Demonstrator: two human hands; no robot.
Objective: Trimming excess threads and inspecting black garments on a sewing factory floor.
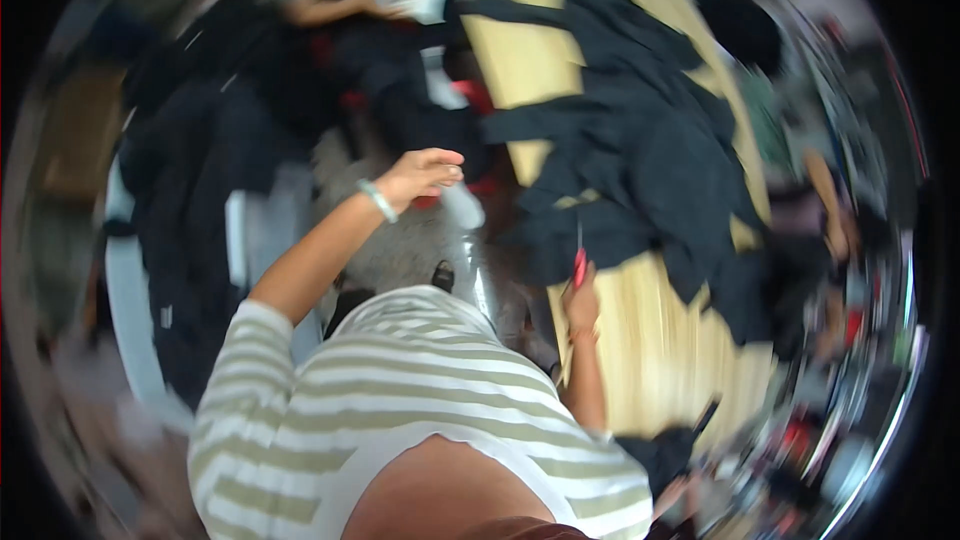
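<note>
Our right hand is closed around a red-handled tool, its thin dark end pointing away from us and over the near part of the black fabric. Too blurry for us to say whether they're scissors or what, or whether the tip actually touches the cloth. That fabric is spread in loose, rumpled folds across the pale wooden worktop on our right, with bits of bare wood showing around it.

Our left hand is up in the gap left of the worktop, over the grey floor, fingers loosely bent and partly open. There's a whitish blurred thing right beside those fingers, but honestly we can't tell if we've got hold of it. Pale bracelet on that wrist. Over on our left there's a big heap of dark cloth, and up top a co-worker's hands are at a white piece.
</note>
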